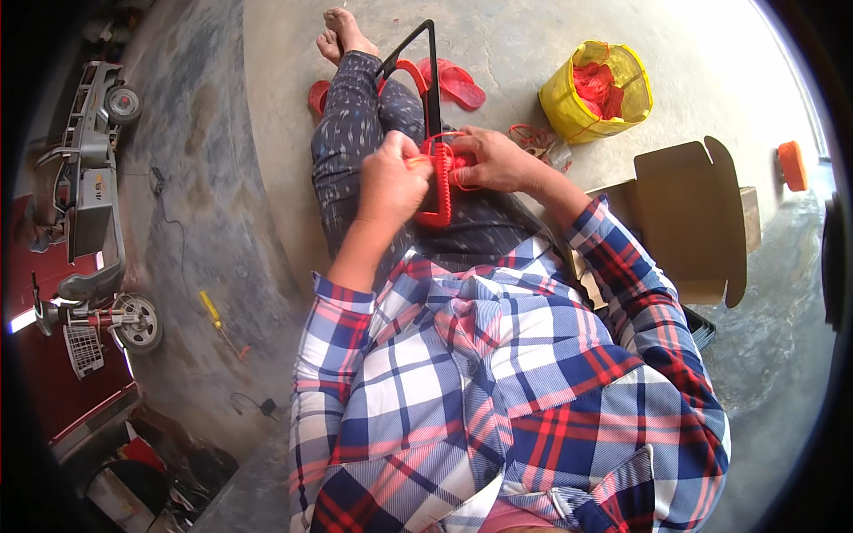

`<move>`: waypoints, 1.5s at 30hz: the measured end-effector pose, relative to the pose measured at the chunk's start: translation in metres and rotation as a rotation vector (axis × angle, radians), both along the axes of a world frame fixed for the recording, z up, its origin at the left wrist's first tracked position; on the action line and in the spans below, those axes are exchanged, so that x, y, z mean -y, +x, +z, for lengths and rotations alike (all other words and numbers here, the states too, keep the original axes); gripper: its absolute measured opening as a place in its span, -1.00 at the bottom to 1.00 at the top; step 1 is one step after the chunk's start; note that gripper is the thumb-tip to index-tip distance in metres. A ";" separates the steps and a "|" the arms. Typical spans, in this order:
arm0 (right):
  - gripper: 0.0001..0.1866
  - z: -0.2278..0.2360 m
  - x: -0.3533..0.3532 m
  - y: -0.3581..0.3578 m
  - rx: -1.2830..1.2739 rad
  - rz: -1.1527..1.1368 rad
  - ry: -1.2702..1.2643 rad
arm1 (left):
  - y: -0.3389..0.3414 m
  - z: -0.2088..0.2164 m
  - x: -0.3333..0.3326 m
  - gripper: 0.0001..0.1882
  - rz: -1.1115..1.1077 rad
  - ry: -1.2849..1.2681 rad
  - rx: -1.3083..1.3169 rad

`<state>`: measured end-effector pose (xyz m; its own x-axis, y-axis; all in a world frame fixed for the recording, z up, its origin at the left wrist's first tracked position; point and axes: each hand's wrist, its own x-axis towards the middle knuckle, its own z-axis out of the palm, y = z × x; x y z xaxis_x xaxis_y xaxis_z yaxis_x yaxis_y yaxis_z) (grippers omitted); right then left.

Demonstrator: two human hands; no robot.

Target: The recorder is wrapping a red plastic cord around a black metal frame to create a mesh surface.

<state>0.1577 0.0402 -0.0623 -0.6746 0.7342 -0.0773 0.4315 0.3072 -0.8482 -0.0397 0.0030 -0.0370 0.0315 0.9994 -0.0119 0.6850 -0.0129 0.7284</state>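
Red cord [459, 163], partly hidden by right fingers [468, 146]

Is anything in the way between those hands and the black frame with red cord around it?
Nothing visible: the left hand and the right hand are both right at the black frame, gripping red cord.

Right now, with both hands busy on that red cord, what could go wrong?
The left hand and right hand both grip the red cord; if either eased, the coils on the frame might slacken.

The frame sits over the legs with no clamp visible, so a hard pull could tilt it.

Loose strands lie on the floor beside the yellow bucket and might tangle.
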 end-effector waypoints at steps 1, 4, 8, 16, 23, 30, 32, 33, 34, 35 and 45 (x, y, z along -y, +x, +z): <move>-0.53 0.000 0.003 0.002 0.009 -0.098 0.022 | 0.004 -0.003 0.002 -0.81 0.010 0.012 -0.025; -0.59 -0.011 -0.001 0.020 -0.142 -0.260 0.086 | -0.003 -0.012 -0.003 -0.83 0.003 0.073 0.073; -0.70 0.009 -0.009 0.048 -0.753 -0.567 -0.338 | -0.011 -0.025 -0.023 -0.75 0.138 0.086 0.412; -0.58 0.026 -0.002 0.110 -1.508 -0.423 -0.516 | 0.006 -0.040 -0.026 -0.68 0.063 -0.549 1.108; -0.70 0.029 -0.009 0.120 -1.576 -0.279 -0.623 | 0.005 -0.037 -0.022 -0.69 0.105 -0.546 1.236; -0.87 0.021 0.022 0.003 -0.676 -0.495 -0.606 | 0.008 -0.038 -0.023 -0.60 0.068 -0.566 1.254; -0.90 0.047 0.021 0.007 -0.793 -0.491 -0.591 | 0.006 -0.039 -0.024 -0.60 0.072 -0.566 1.251; -0.91 0.060 0.021 0.012 -0.880 -0.464 -0.573 | 0.006 -0.042 -0.024 -0.60 0.070 -0.566 1.253; -0.89 0.075 0.023 0.015 -0.843 -0.406 -0.583 | 0.004 -0.046 -0.026 -0.60 0.069 -0.566 1.249; -0.89 0.084 0.030 0.011 -0.846 -0.406 -0.581 | 0.002 -0.049 -0.027 -0.60 0.074 -0.594 1.284; -0.62 0.158 0.050 0.016 -1.145 -0.071 -0.635 | 0.038 0.021 -0.006 -0.62 -0.009 0.605 0.080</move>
